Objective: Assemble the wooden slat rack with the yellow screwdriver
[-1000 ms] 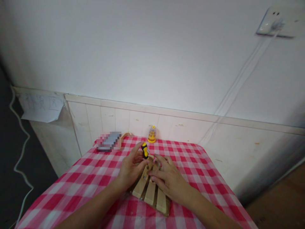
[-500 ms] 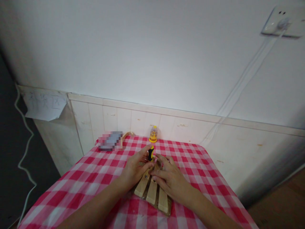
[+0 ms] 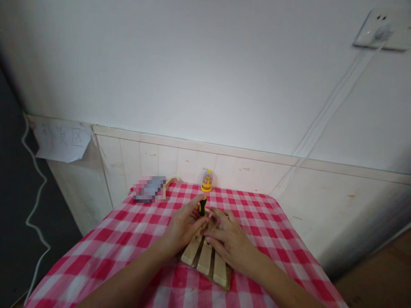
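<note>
A small slatted wooden piece [image 3: 205, 261] lies on the red and white checked tablecloth [image 3: 128, 239]. My left hand [image 3: 183, 226] pinches a short black and yellow screwdriver [image 3: 202, 206], held upright with its tip down on the far end of the slats. My right hand [image 3: 227, 241] rests flat on the wooden piece beside it, fingers stretched out and touching the slats near the screwdriver's tip.
A yellow screwdriver-bit holder [image 3: 207, 181] stands at the table's far edge against the white panelled wall. A blurred grey object [image 3: 149, 189] lies at the far left corner. A paper note [image 3: 62, 139] hangs on the left. A wall socket [image 3: 382, 30] with cables is top right.
The screwdriver has shifted slightly to the right and stands more upright in my left hand. My right hand stays on the slats. The view moved a little.
</note>
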